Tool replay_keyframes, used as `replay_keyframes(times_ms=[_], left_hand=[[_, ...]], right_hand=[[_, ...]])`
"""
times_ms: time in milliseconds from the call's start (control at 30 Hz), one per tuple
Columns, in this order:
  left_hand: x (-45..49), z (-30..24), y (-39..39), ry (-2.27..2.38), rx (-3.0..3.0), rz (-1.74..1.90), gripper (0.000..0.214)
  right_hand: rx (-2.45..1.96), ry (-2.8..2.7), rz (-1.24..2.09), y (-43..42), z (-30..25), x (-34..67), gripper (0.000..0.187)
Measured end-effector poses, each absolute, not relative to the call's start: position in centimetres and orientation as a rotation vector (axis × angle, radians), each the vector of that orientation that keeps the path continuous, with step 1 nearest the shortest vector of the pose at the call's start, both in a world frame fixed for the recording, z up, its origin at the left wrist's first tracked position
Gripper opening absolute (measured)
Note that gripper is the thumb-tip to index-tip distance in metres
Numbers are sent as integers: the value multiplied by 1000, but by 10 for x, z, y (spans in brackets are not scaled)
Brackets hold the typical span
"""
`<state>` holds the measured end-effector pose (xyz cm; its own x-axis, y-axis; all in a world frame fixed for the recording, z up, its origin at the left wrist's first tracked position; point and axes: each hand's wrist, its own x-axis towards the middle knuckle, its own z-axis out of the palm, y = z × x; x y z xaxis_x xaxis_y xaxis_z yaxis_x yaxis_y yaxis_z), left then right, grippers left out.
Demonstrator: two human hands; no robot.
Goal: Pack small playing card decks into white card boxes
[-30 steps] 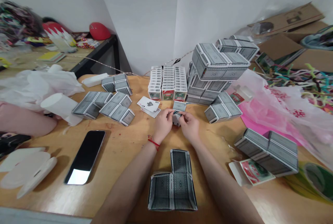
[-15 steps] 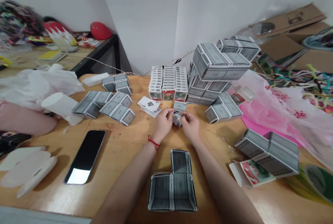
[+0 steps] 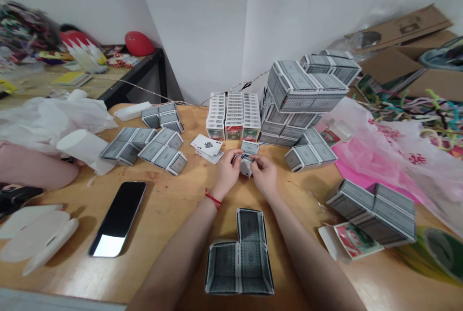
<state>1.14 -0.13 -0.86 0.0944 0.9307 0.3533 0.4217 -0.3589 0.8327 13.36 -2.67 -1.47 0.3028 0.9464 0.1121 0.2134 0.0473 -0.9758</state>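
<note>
A playing card point(image 3: 245, 168) is pinched between my two hands over the middle of the table, its upper edge folded so that the patterned back shows. My left hand point(image 3: 228, 170), with a red string at the wrist, grips its left side. On the card's right side the fingers of my right hand point(image 3: 264, 172) are closed. Just behind lies another card point(image 3: 250, 147), back up. Left of my hands are loose face-up cards point(image 3: 208, 145), an ace of spades on top. Between my forearms stands an L-shaped block of folded cards point(image 3: 239, 258).
Rows of card boxes point(image 3: 234, 130) stand at the back, beside a tall stack of card blocks point(image 3: 307, 87). More card blocks point(image 3: 162, 149) sit at left. A phone point(image 3: 118, 219) lies front left; an opened card box point(image 3: 356, 239) and green tape roll point(image 3: 439, 253) are at right.
Almost nothing differs. Both hands stay on the card in the same place, with only a tiny shift of the fingers and of the view.
</note>
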Motion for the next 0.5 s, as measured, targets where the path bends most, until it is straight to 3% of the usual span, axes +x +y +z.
replay_keyframes(times_ms=[200,400,500], left_hand=[[12,-3,-3,1270,1804,1283,19],[15,1,-6,1179,1779,1308,34],[14,-2,-7,1213,1783,1291,27]], right_hand=[[-1379,-1173,881,-24,-14,133,24],[-1383,-1025,837,-22,-13,137,29],[-1384,-963,836,-21,-14,138,31]])
